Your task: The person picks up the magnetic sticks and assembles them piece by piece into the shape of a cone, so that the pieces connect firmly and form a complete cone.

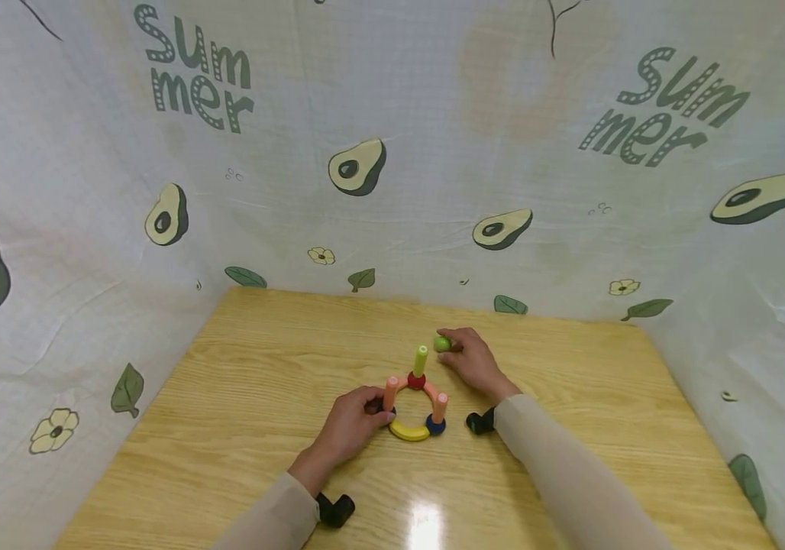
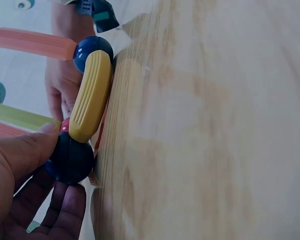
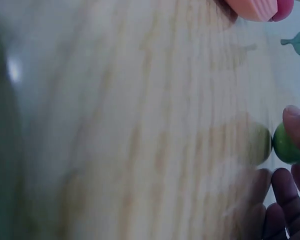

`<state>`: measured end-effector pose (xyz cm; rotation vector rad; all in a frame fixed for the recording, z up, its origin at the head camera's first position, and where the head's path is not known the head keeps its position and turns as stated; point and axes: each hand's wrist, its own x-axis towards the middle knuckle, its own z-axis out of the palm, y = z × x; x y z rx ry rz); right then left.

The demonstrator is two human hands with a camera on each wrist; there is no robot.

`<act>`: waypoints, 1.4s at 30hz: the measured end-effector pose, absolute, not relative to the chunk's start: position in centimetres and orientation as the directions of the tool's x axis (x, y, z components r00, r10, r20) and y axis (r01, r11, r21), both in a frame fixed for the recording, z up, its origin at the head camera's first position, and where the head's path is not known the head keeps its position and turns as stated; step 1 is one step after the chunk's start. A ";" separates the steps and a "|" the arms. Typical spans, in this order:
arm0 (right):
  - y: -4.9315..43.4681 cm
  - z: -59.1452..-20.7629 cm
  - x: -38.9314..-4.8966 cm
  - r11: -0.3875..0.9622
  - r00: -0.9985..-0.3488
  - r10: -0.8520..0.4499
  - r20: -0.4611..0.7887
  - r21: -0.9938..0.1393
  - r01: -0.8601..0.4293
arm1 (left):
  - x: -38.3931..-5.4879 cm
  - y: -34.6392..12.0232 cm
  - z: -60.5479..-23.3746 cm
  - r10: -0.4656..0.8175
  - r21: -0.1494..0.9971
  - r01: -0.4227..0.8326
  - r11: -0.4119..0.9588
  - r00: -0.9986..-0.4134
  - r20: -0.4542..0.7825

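A ring of curved pieces joined by balls lies on the wooden table. Its yellow curved piece (image 1: 409, 433) faces me, and salmon curved pieces form the other sides. Salmon rods (image 1: 440, 409) stand on the two dark blue balls, while a lime-green rod (image 1: 421, 361) rises from the red ball (image 1: 416, 380) at the back. My left hand (image 1: 350, 418) grips the left dark blue ball (image 2: 72, 160) between thumb and fingers. Beyond the ring to the right, my right hand (image 1: 476, 362) holds a green ball (image 1: 442, 344) between thumb and fingers, close over the tabletop (image 3: 160, 130).
A white cloth (image 1: 427, 221) printed with avocados, leaves and lettering hangs behind and at both sides of the table. Black wrist devices (image 1: 335, 510) sit below both wrists. Light reflects off the table near its front.
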<state>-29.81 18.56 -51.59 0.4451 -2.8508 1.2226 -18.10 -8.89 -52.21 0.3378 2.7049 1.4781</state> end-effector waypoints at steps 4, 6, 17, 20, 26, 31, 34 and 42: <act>18.8 -51.9 -30.0 0.684 -0.967 -0.220 0.125 -0.687 -0.245 | -18.1 -8.8 -52.3 0.212 0.841 0.172 0.514 -0.975 0.070; 19.0 -52.0 -30.0 0.693 -0.974 -0.197 0.117 -0.686 -0.222 | -18.2 -8.8 -52.4 0.214 0.842 0.174 0.510 -0.974 0.071; 19.7 -50.5 -28.8 0.553 -0.990 -0.131 0.045 -0.826 -0.111 | -18.1 -8.8 -52.3 0.219 0.837 0.180 0.517 -0.973 0.073; 19.8 -50.1 -28.3 0.514 -0.992 -0.116 0.043 -0.852 -0.096 | -18.1 -8.8 -52.4 0.217 0.837 0.182 0.516 -0.973 0.078; 19.6 -49.0 -27.2 0.482 -0.990 -0.108 0.095 -0.865 -0.136 | -18.1 -8.9 -52.5 0.209 0.835 0.182 0.519 -0.974 0.082; 19.0 -47.7 -26.4 0.405 -0.983 -0.134 0.126 -0.898 -0.170 | -18.1 -8.9 -52.4 0.209 0.841 0.178 0.511 -0.975 0.079; 18.7 -46.8 -25.9 0.364 -0.977 -0.149 0.150 -0.911 -0.195 | -18.1 -8.9 -52.4 0.208 0.841 0.177 0.511 -0.975 0.079; 17.2 -45.0 -24.8 0.298 -0.955 -0.201 0.219 -0.915 -0.273 | -18.1 -8.8 -52.2 0.208 0.839 0.177 0.514 -0.975 0.078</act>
